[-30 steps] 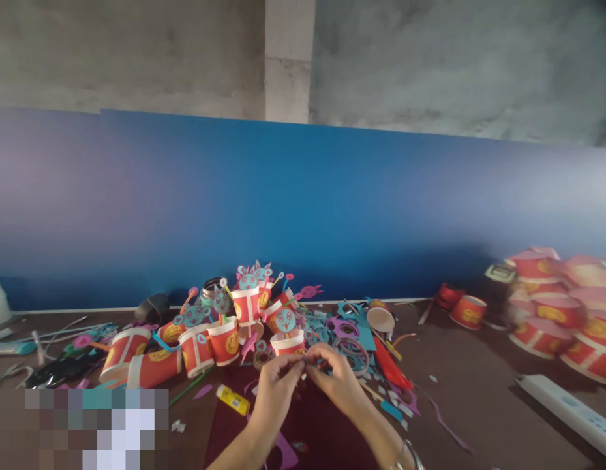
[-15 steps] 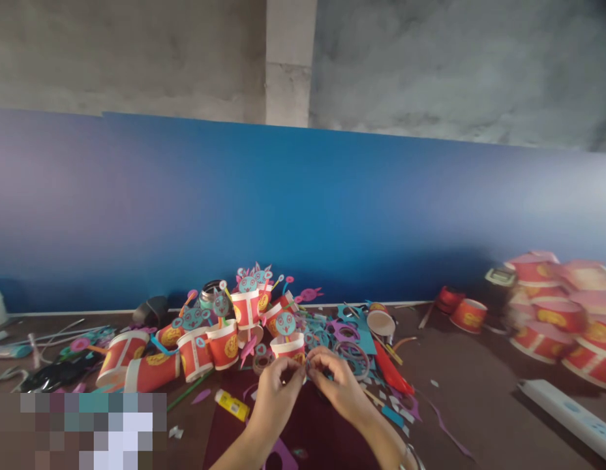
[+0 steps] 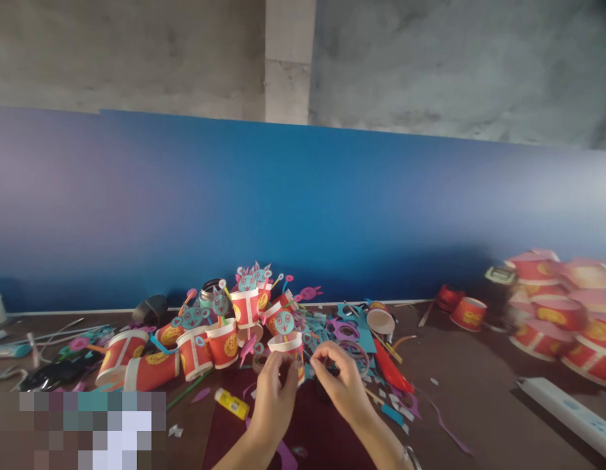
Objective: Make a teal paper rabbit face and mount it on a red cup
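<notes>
My left hand (image 3: 274, 399) is closed in a pinch in front of a red paper cup (image 3: 293, 346). From that cup rises a round blue paper face (image 3: 285, 322). Opposite it, my right hand (image 3: 342, 384) has thumb and forefinger pressed together, a small gap away from the left. Whatever sits between either hand's fingertips is too small to make out. Below both hands lies a dark red mat (image 3: 315, 424). A yellow glue stick (image 3: 231, 404) rests left of my left wrist.
Several decorated red cups (image 3: 192, 352) stand or lie at the left. Blue and purple paper scraps (image 3: 349, 329), a red tool (image 3: 391, 369) and a blue-handled tool (image 3: 393, 416) lie right of centre. Stacked cups (image 3: 542, 339) and a white power strip (image 3: 571, 414) are far right. A blue partition (image 3: 303, 209) stands behind.
My hands have moved apart; before, their fingertips met in front of the cup. The right hand has shifted slightly right, and more of the cup shows between them.
</notes>
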`<state>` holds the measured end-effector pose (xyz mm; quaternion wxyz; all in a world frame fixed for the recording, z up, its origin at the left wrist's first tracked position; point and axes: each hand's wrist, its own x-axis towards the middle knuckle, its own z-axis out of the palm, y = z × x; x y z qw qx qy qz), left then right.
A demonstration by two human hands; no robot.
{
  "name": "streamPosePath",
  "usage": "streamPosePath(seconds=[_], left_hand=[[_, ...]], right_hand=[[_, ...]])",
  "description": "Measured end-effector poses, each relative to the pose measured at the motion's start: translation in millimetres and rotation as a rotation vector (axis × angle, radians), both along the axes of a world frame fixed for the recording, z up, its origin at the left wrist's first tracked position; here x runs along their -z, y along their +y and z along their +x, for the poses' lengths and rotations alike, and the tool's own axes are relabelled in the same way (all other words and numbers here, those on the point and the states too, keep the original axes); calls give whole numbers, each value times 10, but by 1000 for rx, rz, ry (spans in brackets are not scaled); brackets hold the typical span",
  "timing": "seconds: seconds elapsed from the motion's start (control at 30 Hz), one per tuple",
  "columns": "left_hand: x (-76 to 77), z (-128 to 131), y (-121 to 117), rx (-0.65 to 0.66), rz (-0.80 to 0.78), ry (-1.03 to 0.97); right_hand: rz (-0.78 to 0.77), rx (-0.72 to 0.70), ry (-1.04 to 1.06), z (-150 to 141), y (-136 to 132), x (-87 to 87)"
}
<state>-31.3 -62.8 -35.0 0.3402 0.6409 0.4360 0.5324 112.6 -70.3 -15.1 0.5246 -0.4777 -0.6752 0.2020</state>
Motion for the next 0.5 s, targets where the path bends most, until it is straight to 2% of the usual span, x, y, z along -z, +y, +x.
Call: streamPosePath(seconds=[0.17, 0.5], left_hand=[[16, -7, -17, -10, 98, 81], [34, -6, -20, 20, 142, 104]], right_hand=[[-167, -64, -58, -115, -76, -3], [-172, -109, -66, -90, -51, 46]])
